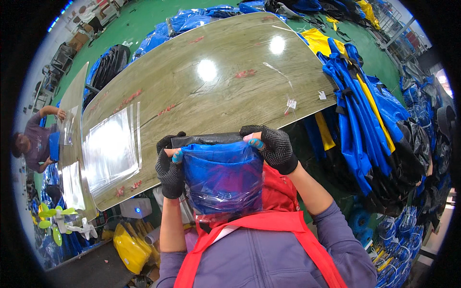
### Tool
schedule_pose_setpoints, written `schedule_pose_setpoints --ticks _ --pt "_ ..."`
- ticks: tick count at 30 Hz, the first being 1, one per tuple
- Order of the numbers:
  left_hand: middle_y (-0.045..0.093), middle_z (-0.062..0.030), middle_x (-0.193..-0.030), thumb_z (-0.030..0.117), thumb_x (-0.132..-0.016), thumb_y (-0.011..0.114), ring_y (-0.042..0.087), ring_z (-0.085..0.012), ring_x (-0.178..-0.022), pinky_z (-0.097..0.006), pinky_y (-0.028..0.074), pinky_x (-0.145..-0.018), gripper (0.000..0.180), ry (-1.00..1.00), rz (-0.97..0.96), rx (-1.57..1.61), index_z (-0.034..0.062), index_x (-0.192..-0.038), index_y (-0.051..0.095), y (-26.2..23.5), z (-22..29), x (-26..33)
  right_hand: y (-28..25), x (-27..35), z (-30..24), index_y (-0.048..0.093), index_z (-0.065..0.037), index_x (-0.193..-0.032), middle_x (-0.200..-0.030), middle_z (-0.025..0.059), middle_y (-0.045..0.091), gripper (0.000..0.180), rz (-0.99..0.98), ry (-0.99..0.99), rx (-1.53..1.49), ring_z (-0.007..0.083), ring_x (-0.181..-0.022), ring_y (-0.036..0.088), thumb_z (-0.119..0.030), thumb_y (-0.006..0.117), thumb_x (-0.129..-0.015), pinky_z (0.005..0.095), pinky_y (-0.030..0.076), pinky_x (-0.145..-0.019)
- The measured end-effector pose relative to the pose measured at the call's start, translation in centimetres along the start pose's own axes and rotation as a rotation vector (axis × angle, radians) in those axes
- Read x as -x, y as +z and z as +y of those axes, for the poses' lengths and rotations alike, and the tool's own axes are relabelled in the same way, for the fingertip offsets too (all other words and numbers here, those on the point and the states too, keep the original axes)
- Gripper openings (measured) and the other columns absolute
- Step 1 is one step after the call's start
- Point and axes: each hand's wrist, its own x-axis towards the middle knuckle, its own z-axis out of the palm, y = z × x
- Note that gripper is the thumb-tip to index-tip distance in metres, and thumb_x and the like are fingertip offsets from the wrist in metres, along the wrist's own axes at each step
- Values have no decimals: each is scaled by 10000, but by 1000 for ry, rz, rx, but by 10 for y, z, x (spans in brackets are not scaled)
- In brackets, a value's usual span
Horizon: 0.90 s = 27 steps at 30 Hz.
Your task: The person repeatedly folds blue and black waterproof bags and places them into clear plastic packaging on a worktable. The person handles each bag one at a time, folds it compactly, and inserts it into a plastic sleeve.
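Observation:
Both my hands wear black dotted fingerless gloves. My left hand (169,168) grips the left top corner of a clear plastic bag (222,192) that hangs against my chest. My right hand (271,144) grips the right top corner. Inside the bag sits a folded blue and black fabric item (218,168), its black edge (206,139) sticking out at the bag's mouth, level with the near edge of the wooden table (201,91).
A stack of clear plastic bags (110,151) lies on the table's left. Blue, yellow and black fabric items (365,120) hang in a pile at the right. Another person (38,141) works at a second table far left. Small paper tags (291,103) lie near the right edge.

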Motion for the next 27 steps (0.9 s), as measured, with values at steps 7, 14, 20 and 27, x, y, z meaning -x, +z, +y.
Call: schedule_pose_setpoints --ticks 7,14,20,27 --pt "533 14 -757 264 -906 653 481 -94 -677 -242 391 -621 243 88 8 -124 51 -830 565 7 31 -20 -9 -33 -10 610 -12 -850 -750 157 643 279 52 236 -75 288 -689 655 -263 548 -957 349 494 -624" --pt "544 22 -763 328 -946 587 490 -75 -658 -229 399 -568 329 -95 -12 -168 25 -1070 610 15 66 -84 -5 -90 40 621 21 -1018 -884 163 657 425 -68 298 -5 215 -838 619 -382 490 -973 324 470 -784" --pt "617 -23 -809 205 -922 579 570 -107 -716 -277 466 -609 272 58 -264 -181 1 -1100 607 79 154 -141 44 -169 35 565 24 -1202 -1101 205 644 457 -5 149 -270 279 -1001 617 -297 596 -879 342 469 -889" --pt "466 -134 -1353 201 -851 685 446 -236 -1245 -360 352 -1045 578 463 48 -509 18 -1334 426 59 104 -98 57 -105 -30 507 -84 -1220 -1165 65 567 318 -89 354 -1707 154 -1009 562 -220 566 -939 277 482 -847"
